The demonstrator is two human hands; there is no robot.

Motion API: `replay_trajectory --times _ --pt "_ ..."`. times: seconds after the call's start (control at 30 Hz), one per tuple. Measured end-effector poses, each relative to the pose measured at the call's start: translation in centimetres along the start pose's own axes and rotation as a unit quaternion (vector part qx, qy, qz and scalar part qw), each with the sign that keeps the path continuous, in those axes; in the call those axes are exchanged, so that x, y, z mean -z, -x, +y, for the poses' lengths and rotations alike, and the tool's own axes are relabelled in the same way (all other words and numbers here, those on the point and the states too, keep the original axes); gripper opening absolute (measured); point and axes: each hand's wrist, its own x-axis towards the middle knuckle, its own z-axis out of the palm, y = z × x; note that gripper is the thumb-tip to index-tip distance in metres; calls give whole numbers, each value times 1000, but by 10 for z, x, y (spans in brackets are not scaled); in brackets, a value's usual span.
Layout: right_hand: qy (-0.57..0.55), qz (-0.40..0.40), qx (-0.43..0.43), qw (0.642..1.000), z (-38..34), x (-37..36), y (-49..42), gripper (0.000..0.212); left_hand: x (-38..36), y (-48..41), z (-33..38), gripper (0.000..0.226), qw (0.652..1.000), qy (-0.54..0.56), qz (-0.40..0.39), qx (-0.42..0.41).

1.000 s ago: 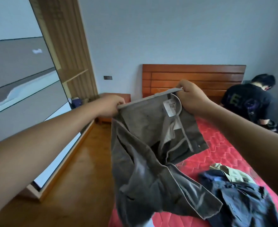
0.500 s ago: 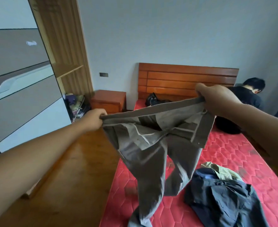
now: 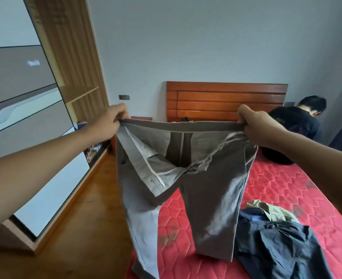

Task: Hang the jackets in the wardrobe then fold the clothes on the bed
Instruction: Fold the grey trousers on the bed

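Note:
Grey trousers hang in the air over the left side of the bed, waistband pulled taut and fly open. My left hand pinches the left end of the waistband, and my right hand grips the right end. Both legs hang down, their hems reaching the red mattress and its edge. A dark navy garment lies crumpled on the mattress at lower right, with a beige garment partly under it.
A wardrobe with sliding panels and a wooden frame stands to the left across a strip of wooden floor. A person in black sits at the bed's far right by the wooden headboard.
My hands have moved further apart and level, stretching the waistband straight. The trouser legs have fallen open and now hang side by side instead of twisted.

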Motion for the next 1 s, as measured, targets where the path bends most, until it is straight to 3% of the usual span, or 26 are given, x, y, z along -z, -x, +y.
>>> replay_trajectory --times 0.13,0.23,0.3,0.4,0.43,0.53,0.6,0.63,0.7,0.77,0.83,0.87,0.93,1.0 --pt "75 34 121 989 16 -3 5 30 10 9 -10 43 976 -120 -63 -169" --pt "129 7 157 979 27 -5 4 18 21 9 -13 50 953 -191 -128 -195" --pt "113 -25 146 983 25 -7 2 14 23 12 -3 37 957 -195 -166 -139" --pt "85 -83 148 982 18 -7 5 48 23 20 3 84 927 -258 -257 -89" --pt "117 -108 164 973 16 -7 7 66 19 24 -1 85 911 -297 -266 -107" --pt "319 -115 248 907 22 -10 15 100 6 37 -17 42 886 -350 -208 -220" --pt "370 -41 341 863 31 -15 17 93 4 35 -20 31 905 -316 -180 -222" --pt "352 3 387 852 36 -19 17 77 4 35 -16 25 920 -284 -180 -201" --pt "267 48 417 868 36 -24 19 47 5 33 -9 23 948 -213 -199 -126" --pt "165 41 329 929 22 -25 18 47 9 28 -3 24 967 -132 -218 -17" --pt "25 12 156 987 11 -19 11 46 11 19 0 25 979 -4 -181 92" --pt "-93 20 63 993 7 -15 7 44 11 12 1 27 973 77 -147 162" --pt "-258 47 -66 963 2 -13 -4 41 5 2 3 26 940 178 -90 276" --pt "-307 34 -103 945 -5 -19 -13 42 -5 -3 8 27 931 156 -107 311"
